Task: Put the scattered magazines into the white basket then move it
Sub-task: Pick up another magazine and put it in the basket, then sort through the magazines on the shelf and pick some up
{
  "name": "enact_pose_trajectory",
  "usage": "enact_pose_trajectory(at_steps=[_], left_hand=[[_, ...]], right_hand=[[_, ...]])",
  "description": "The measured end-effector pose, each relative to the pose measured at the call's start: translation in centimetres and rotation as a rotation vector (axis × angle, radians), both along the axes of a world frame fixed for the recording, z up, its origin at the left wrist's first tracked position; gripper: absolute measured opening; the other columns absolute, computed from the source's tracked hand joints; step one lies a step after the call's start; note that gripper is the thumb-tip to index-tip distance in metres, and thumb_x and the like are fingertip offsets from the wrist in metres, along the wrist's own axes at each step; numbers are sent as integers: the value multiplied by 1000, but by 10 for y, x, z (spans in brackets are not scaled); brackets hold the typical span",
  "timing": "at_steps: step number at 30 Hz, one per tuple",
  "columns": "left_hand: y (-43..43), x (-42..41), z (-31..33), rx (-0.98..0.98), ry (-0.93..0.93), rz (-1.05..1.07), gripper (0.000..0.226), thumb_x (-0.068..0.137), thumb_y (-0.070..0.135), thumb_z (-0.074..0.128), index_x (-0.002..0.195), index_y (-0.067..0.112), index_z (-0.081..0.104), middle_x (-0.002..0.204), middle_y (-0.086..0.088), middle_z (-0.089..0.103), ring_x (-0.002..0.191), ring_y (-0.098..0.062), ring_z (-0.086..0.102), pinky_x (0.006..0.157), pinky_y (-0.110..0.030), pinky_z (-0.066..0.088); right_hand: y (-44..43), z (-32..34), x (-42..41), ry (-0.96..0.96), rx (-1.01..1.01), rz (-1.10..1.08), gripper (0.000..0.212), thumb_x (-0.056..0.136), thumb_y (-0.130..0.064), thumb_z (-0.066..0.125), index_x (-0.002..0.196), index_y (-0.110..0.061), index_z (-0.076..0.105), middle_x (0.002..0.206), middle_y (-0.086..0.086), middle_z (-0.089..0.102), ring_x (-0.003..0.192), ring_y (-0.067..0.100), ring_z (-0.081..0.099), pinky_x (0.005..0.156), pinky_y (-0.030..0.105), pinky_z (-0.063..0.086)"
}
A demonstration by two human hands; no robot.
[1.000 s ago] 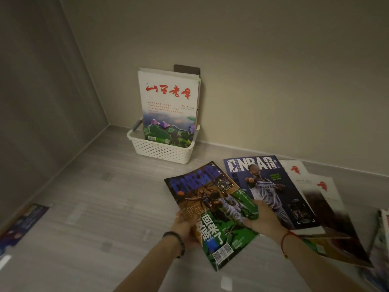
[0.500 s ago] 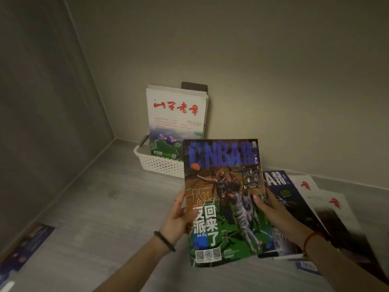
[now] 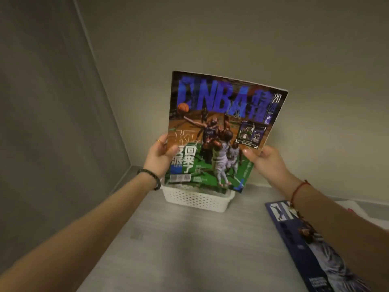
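NBA magazine (image 3: pixel 221 127) — held upright, cover toward the camera, lower edge over the white basket (image 3: pixel 195 200); contact with the rim cannot be told. Left hand (image 3: pixel 157 157) pinches the left edge, thumb on the cover, fingers behind. Right hand (image 3: pixel 263 161) grips the right edge likewise. Basket stands on the grey surface (image 3: pixel 189 249) by the wall. Blue magazine (image 3: pixel 311 245) lies flat to the right — partly under the right forearm.

The basketball magazine (image 3: pixel 221 131) is upright, its bottom edge just over the white basket (image 3: pixel 195 200) by the far wall. A blue magazine (image 3: pixel 311 260) lies flat, near right.
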State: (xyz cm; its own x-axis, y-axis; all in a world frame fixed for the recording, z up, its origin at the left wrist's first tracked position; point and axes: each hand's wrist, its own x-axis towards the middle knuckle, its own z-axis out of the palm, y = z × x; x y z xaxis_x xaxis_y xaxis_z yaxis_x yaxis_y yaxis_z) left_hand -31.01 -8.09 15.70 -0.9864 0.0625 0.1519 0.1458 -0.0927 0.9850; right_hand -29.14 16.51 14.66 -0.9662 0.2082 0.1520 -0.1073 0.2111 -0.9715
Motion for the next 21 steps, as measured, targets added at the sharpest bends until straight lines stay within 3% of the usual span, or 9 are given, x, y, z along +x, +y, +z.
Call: enact_pose_trajectory(at_steps=[3, 6, 11, 13, 15, 17, 19, 21], left_hand=[[-8, -44, -1, -56, -32, 94, 18, 90, 6, 45, 105, 12, 52, 84, 7, 62, 58, 6, 64, 47, -8, 49], [-16, -80, -17, -111, -78, 132, 22, 89, 6, 47, 109, 7, 55, 85, 4, 63, 66, -5, 61, 47, -9, 49], [-25, -119, -62, -159, -176, 168, 14, 83, 4, 56, 96, 6, 61, 85, -1, 63, 68, -10, 59, 47, -13, 51], [-23, -126, -78, -139, -207, 197, 13, 80, 0, 60, 92, 6, 61, 80, 1, 62, 65, -10, 59, 44, -13, 50], [-20, -130, -91, -114, -234, 212, 15, 77, -4, 61, 91, 3, 62, 76, 4, 60, 62, -11, 58, 42, -12, 50], [-18, -132, -101, -107, -251, 224, 14, 76, -6, 61, 88, 2, 61, 75, 3, 59, 61, -12, 56, 43, -11, 50], [-18, -132, -111, -144, -246, 249, 13, 74, -7, 63, 86, 0, 61, 75, 1, 59, 61, -11, 57, 44, -11, 49], [-19, -131, -117, -184, -215, 294, 18, 72, -5, 66, 81, 8, 57, 77, 2, 58, 65, -9, 56, 45, -9, 47]], right_hand=[[-18, -4, -35, -31, 57, -49, 20, 86, -7, 55, 103, 0, 62, 99, 12, 65, 87, 20, 59, 83, 39, 47], [-25, -18, -62, -73, 72, -125, 19, 82, -9, 61, 98, 1, 65, 100, 20, 68, 86, 25, 60, 87, 47, 50], [-26, -49, -84, -144, 162, -203, 14, 74, -13, 72, 84, -4, 72, 74, 12, 69, 67, 18, 64, 71, 37, 57], [-22, -64, -89, -152, 214, -260, 11, 70, -17, 75, 79, -9, 74, 56, -5, 69, 50, 0, 60, 54, 17, 53], [-20, -77, -92, -186, 272, -299, 7, 68, -23, 77, 67, -16, 73, 41, -16, 61, 46, -1, 58, 45, 16, 48], [-21, -86, -94, -246, 352, -318, 14, 67, -29, 77, 58, -21, 70, 44, -12, 60, 50, 8, 60, 51, 21, 50], [-21, -93, -96, -274, 417, -331, 22, 67, -31, 76, 50, -23, 65, 44, -11, 56, 47, 6, 56, 46, 11, 44], [-21, -99, -97, -257, 414, -367, 19, 69, -28, 75, 57, -16, 67, 49, -8, 57, 50, 10, 55, 48, 17, 41]])
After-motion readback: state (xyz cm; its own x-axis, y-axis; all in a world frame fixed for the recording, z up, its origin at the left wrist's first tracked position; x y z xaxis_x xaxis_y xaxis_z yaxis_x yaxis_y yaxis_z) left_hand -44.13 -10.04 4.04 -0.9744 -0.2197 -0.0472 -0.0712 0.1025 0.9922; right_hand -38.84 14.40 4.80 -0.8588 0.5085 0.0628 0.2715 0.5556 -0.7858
